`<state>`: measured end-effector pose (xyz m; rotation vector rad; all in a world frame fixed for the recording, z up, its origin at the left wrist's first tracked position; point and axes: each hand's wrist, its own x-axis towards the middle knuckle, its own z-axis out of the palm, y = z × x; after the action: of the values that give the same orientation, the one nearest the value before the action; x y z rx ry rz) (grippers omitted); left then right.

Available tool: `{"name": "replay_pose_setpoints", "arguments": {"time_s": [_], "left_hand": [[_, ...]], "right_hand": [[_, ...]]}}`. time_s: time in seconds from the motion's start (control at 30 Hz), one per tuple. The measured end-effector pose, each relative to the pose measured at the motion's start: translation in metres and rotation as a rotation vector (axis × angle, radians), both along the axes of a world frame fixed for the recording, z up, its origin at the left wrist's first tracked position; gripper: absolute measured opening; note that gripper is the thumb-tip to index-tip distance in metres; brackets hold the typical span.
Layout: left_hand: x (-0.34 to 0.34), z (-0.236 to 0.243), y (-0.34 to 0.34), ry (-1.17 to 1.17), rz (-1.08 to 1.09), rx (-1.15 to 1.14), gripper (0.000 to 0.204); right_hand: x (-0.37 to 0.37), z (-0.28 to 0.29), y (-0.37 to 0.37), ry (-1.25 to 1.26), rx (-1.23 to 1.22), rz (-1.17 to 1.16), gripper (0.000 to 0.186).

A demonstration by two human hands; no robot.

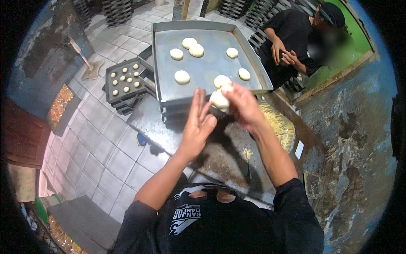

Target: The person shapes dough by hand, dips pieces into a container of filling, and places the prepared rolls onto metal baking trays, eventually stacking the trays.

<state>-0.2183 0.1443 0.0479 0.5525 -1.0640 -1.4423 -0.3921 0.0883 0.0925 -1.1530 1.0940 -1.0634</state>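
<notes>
A pale round dough ball (pixel 219 101) is pinched in the fingers of my right hand (pixel 244 106), just over the near edge of a large grey metal tray (pixel 207 36). My left hand (pixel 197 127) is held up beside it, fingers stretched and apart, with nothing in them. Several more dough balls lie on the tray, among them one (pixel 182 77) at the near left and one (pixel 244 74) at the right. Two touch each other near the back. Another dough ball (pixel 222 80) rests right behind the one I hold.
Right of my right forearm sits a heap of yellow shreds (pixel 277 122) in clear plastic, with a white rectangle (pixel 299 150) close by. A lower tray (pixel 111 94) of small dough balls stands at the left. A co-worker (pixel 292 38) in black stands at the far right, hands together.
</notes>
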Motion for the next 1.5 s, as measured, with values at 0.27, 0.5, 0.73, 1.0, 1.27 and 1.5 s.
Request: {"name": "replay_pose_setpoints", "arguments": {"time_s": [0.27, 0.5, 0.73, 1.0, 1.27, 1.5], "left_hand": [[0.095, -0.011, -0.047, -0.188, 0.119, -0.012, 0.068], [0.14, -0.012, -0.053, -0.416, 0.179, -0.087, 0.055], [0.123, -0.001, -0.063, -0.48, 0.211, -0.263, 0.049], [0.065, -0.005, -0.037, -0.481, 0.155, -0.2, 0.027], [-0.07, -0.003, 0.029, 0.005, -0.098, 0.328, 0.049], [-0.163, -0.058, 0.143, -0.102, -0.297, 0.19, 0.035]], "right_hand": [[-0.028, -0.069, -0.236, 1.301, -0.672, -0.071, 0.044], [-0.041, -0.106, -0.272, 1.197, -0.502, 0.265, 0.064], [-0.056, -0.025, -0.273, 0.627, -0.128, 0.05, 0.065], [-0.079, -0.006, -0.131, 1.097, 0.042, 0.344, 0.024], [-0.034, 0.002, 0.105, 0.69, -0.519, -0.275, 0.03], [-0.101, -0.075, 0.266, 0.575, -0.375, -0.648, 0.03]]}}
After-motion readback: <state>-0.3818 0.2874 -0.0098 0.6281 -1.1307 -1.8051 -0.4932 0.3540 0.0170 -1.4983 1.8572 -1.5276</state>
